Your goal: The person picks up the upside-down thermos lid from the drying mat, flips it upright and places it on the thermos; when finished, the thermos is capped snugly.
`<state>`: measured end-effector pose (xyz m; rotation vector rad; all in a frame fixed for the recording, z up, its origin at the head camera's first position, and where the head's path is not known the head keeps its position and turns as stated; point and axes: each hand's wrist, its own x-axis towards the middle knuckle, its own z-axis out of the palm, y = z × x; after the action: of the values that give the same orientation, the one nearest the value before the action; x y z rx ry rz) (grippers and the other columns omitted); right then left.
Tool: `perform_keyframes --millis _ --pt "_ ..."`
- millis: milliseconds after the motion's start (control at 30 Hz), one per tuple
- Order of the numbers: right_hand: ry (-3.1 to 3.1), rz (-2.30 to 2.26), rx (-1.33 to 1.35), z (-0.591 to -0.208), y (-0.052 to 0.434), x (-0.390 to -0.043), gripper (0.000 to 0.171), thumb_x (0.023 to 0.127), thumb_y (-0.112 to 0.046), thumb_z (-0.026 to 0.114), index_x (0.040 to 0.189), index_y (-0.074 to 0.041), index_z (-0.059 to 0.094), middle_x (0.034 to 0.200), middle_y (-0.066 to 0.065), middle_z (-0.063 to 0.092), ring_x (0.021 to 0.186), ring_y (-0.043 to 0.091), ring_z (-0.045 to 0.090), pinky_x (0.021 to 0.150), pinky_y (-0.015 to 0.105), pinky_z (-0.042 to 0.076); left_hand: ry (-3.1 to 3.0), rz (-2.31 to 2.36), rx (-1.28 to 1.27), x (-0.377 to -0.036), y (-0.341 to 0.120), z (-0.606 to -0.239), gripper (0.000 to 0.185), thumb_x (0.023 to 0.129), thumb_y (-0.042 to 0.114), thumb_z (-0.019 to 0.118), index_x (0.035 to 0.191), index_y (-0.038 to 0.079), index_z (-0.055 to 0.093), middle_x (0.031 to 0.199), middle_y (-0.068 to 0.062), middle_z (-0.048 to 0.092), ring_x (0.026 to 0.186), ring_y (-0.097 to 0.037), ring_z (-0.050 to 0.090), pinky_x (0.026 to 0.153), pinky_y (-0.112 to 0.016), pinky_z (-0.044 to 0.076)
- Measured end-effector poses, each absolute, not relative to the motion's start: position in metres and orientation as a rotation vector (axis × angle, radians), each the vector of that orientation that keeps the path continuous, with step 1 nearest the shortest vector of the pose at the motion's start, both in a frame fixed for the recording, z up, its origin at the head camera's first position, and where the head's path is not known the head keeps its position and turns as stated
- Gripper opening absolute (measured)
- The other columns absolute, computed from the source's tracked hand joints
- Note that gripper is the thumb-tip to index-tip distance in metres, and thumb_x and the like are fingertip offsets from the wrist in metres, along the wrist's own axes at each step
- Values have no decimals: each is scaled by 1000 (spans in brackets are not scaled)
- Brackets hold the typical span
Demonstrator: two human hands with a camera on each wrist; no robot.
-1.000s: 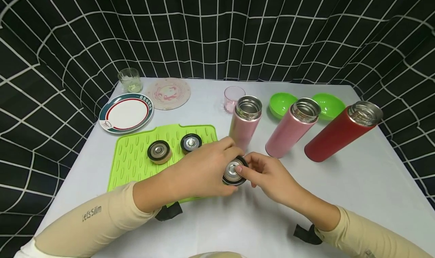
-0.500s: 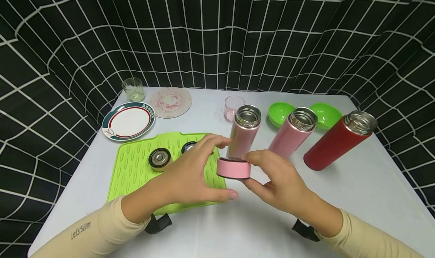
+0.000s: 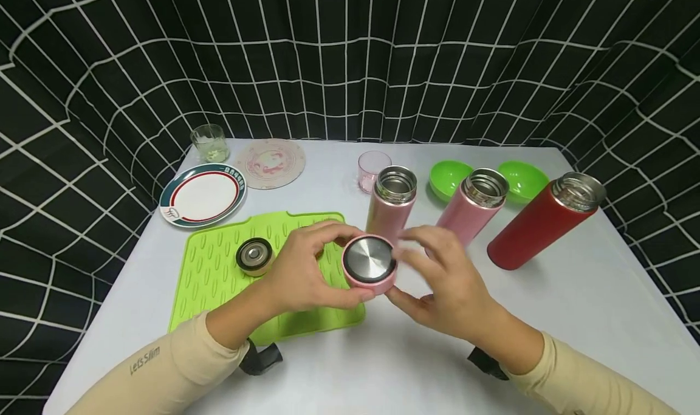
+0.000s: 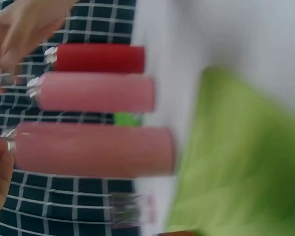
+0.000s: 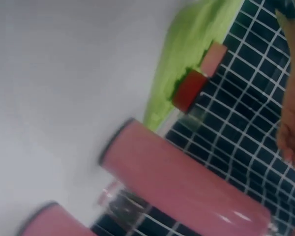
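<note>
In the head view, the left hand [image 3: 307, 269] pinches the pink lid [image 3: 370, 260] near the left pink bottle [image 3: 388, 217]; the right hand's [image 3: 451, 287] blurred fingers bend at the lid's right, their grip unclear. The left wrist view shows the red bottle [image 4: 100, 58] right of the middle pink bottle [image 4: 96, 92]. The right wrist view shows a red lid [image 5: 189, 91] on the green mat [image 5: 187, 42].

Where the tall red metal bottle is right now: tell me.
In the head view, the tall red metal bottle stands at right on the white table, right of a pink metal bottle, in front of a round green bowl.
</note>
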<state>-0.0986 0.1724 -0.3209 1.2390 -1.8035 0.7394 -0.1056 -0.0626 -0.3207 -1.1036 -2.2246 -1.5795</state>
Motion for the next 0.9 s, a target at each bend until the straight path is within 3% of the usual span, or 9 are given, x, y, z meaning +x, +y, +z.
perform_keyframes --millis 133,233,300,467,600,733,900 --pt "-2107 1083 914 -340 173 -105 92 77 -47 79 133 7 30 140 26 34 128 40 34 99 44 32 -2124 -1516 -1073 -134 -59 -295 61 61 25 92 114 6 68 105 4 68 93 -13 61 81 -32 52" --pt "-2367 1355 590 -352 166 -115 114 68 -45 88 148 -6 16 153 14 19 138 29 23 105 48 29 -2126 -1461 -1013 -161 -51 -275 60 64 27 91 114 5 68 106 5 68 93 -11 60 81 -31 52" --pt "-2462 1498 412 -358 159 -125 119 65 -38 91 151 -13 12 153 8 19 138 25 24 108 51 27 -2155 -1434 -978 -178 -43 -267 58 66 29 91 114 5 68 105 6 68 91 -8 59 80 -30 52" --pt "-2449 1629 267 -369 152 -147 112 65 -38 92 147 -18 20 142 1 40 130 20 41 107 47 34 -2136 -1362 -965 -200 -25 -271 54 68 30 88 111 3 68 101 3 66 87 -8 57 75 -30 52" --pt "-2498 1583 236 -375 154 -152 94 65 -45 90 139 -20 37 127 -4 54 115 15 54 94 41 47 -2144 -1295 -982 -203 -20 -283 56 68 34 87 112 4 69 104 2 68 91 -9 57 77 -27 51" --pt "-2615 1476 203 -378 155 -153 81 68 -48 88 132 -21 48 117 -5 62 105 13 59 88 39 49 -2207 -1269 -977 -203 -18 -291 59 69 37 86 117 8 69 112 2 67 98 -8 57 80 -28 50" --pt "-2649 1370 216 -380 155 -153 78 71 -47 86 133 -20 47 114 -2 65 106 15 61 90 41 49 -2237 -1299 -994 -204 -16 -297 55 69 32 84 116 8 67 110 2 66 95 -8 57 78 -26 50"
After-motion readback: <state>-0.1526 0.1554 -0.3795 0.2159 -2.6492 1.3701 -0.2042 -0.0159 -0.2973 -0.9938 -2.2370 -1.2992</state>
